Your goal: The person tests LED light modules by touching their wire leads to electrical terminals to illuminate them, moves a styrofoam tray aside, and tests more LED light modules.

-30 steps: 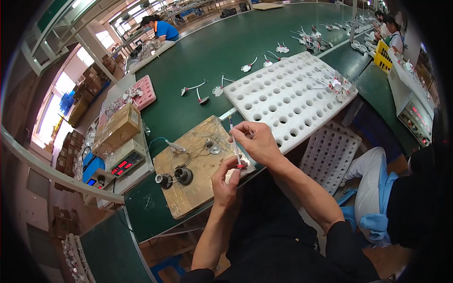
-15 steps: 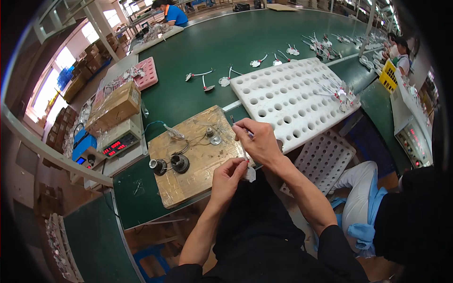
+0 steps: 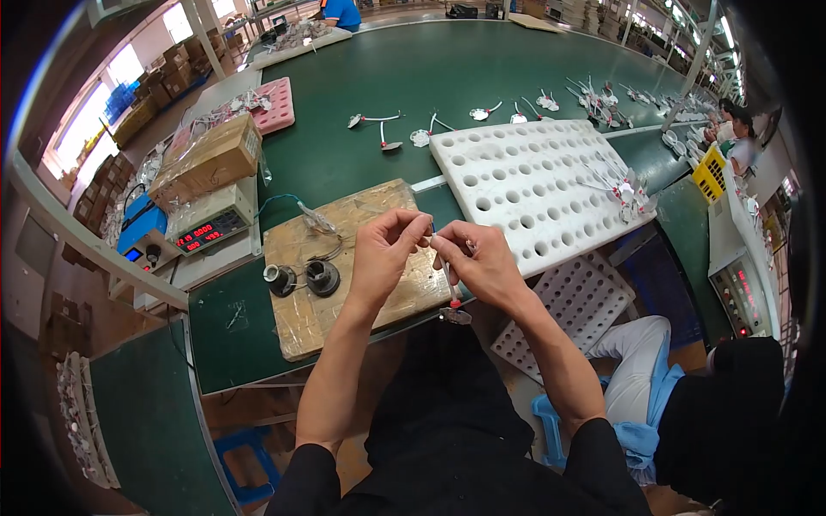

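Observation:
My left hand and my right hand meet over the front right part of a wooden board. The fingertips of both pinch the upper end of a white wired part. Its round, flat end hangs below my right hand, with a red bit just above it. Two black round sockets, one of them on the board's left half, stand beside each other. Behind my right hand lies a white foam tray with rows of holes and wired parts at its right end.
More wired parts, one of them, lie on the green table. At the left are a cardboard box and a meter with red digits. A seated person in white trousers is at the right.
My left hand has moved up from the part's lower end to meet my right fingertips at its upper end. The round end now hangs free. The view has shifted slightly.

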`<control>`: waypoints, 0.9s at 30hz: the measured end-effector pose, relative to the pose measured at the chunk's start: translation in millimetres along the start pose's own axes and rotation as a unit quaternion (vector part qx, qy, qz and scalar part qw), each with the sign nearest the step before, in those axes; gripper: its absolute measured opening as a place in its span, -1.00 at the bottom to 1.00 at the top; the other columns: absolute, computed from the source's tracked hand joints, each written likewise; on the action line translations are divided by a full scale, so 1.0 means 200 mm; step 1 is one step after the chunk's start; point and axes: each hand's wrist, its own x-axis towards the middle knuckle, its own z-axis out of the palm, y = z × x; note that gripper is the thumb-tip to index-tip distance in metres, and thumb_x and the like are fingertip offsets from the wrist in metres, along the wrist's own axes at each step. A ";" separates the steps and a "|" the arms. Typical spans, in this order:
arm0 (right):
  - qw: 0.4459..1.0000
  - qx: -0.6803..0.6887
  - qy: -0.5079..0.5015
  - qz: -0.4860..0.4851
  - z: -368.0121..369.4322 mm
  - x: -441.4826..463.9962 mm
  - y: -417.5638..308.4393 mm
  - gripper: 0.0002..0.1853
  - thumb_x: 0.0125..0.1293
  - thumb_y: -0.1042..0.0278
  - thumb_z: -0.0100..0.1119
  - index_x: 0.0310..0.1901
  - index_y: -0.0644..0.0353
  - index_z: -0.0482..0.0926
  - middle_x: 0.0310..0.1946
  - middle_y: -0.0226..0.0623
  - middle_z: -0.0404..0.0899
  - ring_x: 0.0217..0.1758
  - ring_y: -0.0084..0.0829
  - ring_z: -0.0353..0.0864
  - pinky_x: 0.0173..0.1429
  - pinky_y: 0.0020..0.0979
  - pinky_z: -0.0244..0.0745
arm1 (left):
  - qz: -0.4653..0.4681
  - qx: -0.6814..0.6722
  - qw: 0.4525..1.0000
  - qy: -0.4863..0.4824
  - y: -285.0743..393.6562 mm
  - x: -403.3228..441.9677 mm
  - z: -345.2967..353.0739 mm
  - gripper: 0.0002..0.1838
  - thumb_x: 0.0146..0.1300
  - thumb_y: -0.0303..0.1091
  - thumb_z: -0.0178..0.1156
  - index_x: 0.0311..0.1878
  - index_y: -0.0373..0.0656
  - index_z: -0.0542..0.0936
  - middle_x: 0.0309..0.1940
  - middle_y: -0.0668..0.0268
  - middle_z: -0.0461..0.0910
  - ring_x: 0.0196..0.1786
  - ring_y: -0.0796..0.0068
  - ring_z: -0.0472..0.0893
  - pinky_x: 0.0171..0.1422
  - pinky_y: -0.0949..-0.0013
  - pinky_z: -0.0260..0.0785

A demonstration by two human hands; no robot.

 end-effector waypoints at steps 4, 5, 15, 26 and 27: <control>0.998 0.045 -0.019 0.029 -0.01 -0.01 -0.03 -0.76 0.41 0.33 0.17 -0.32 0.36 0.59 -0.57 -0.32 0.62 -0.59 -0.62 0.54 -0.47 -0.50 0.41 | -0.002 -0.024 1.000 0.003 -0.05 -0.02 -0.01 -0.88 0.38 -0.37 0.21 -0.23 -0.22 0.61 -0.40 0.42 0.59 -0.33 0.69 0.51 -0.18 0.56 0.36; 0.996 0.081 -0.017 0.035 -0.01 -0.01 -0.02 -0.77 0.41 0.34 0.16 -0.32 0.37 0.59 -0.56 -0.32 0.62 -0.59 -0.62 0.53 -0.47 -0.51 0.41 | 0.000 -0.031 0.999 0.009 -0.08 -0.02 -0.01 -0.88 0.38 -0.37 0.20 -0.23 -0.22 0.59 -0.40 0.42 0.57 -0.34 0.69 0.50 -0.18 0.56 0.36; 0.973 0.217 0.042 0.060 -0.07 0.12 0.07 -0.79 0.44 0.32 0.13 -0.22 0.33 0.56 -0.41 -0.24 0.67 -0.53 -0.57 0.61 -0.41 -0.59 0.43 | -0.097 -0.007 0.995 0.009 -0.14 -0.23 -0.05 -0.68 0.41 -0.34 0.21 0.16 -0.20 0.52 -0.20 0.29 0.65 -0.15 0.60 0.60 -0.04 0.52 0.42; 0.989 -0.084 0.100 -0.069 0.06 0.22 0.17 -0.81 0.36 0.36 0.21 -0.28 0.33 0.69 -0.54 -0.22 0.67 -0.59 -0.41 0.59 -0.44 -0.38 0.43 | -0.027 -0.071 0.989 0.129 -0.27 -0.50 -0.01 -0.64 0.26 -0.60 0.30 0.13 -0.26 0.56 -0.17 0.28 0.67 -0.15 0.60 0.66 -0.03 0.52 0.54; 0.984 -0.112 0.092 -0.099 0.07 0.23 0.19 -0.81 0.34 0.36 0.21 -0.29 0.33 0.68 -0.53 -0.15 0.66 -0.58 -0.29 0.60 -0.42 -0.31 0.45 | -0.028 -0.058 0.990 0.126 -0.28 -0.50 -0.02 -0.68 0.26 -0.60 0.31 0.09 -0.27 0.59 -0.18 0.28 0.69 -0.16 0.60 0.67 -0.04 0.52 0.54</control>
